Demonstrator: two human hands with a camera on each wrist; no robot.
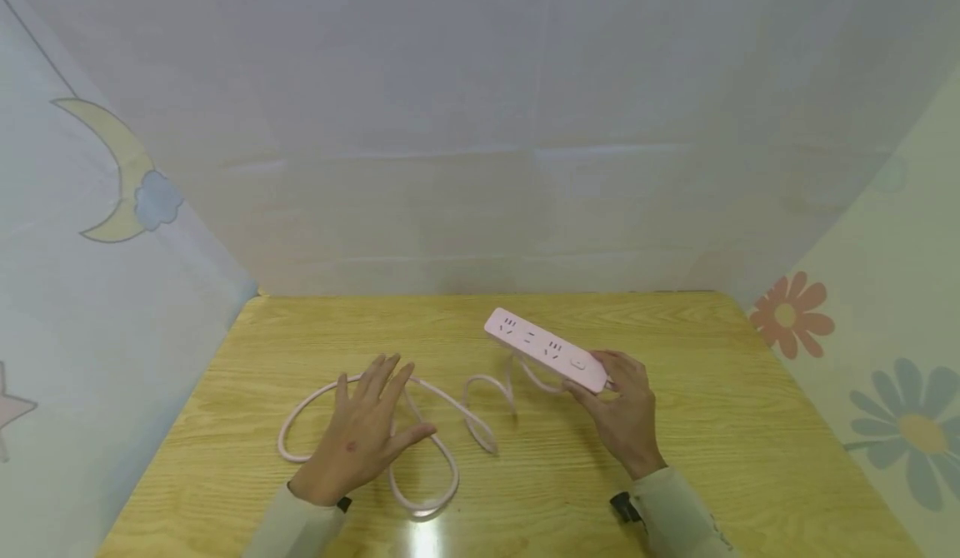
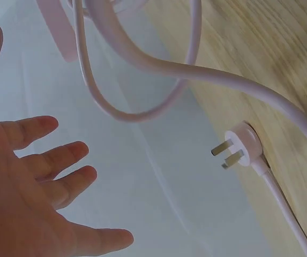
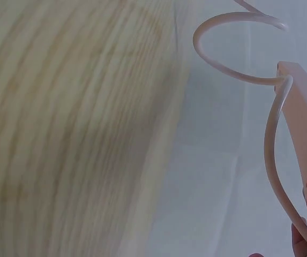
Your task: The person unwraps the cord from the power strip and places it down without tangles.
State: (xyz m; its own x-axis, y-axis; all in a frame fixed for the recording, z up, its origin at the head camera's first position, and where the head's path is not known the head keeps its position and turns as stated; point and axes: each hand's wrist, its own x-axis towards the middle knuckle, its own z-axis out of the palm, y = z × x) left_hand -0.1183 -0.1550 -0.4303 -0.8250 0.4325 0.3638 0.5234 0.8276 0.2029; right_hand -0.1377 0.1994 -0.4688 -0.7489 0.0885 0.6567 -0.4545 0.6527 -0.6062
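A pink power strip (image 1: pixel 546 348) is held up over the table by my right hand (image 1: pixel 621 404), which grips its near right end. The sockets and a switch face up. In the right wrist view the strip's side (image 3: pixel 306 134) shows, with fingertips (image 3: pixel 299 238) at its lower end beside the cord (image 3: pixel 271 144). My left hand (image 1: pixel 367 433) is spread over loops of the pink cord (image 1: pixel 442 491), fingers straight and holding nothing. A two-pin plug (image 2: pixel 244 144) lies on the wood in the left wrist view; the left hand hides it in the head view.
The wooden table (image 1: pixel 720 425) reaches back to a pale cloth wall (image 1: pixel 480 208). Printed cloth stands on both sides, with a moon (image 1: pixel 131 166) at left and flowers (image 1: pixel 922 433) at right. Coiled cord (image 1: pixel 487 387) links the loops to the strip.
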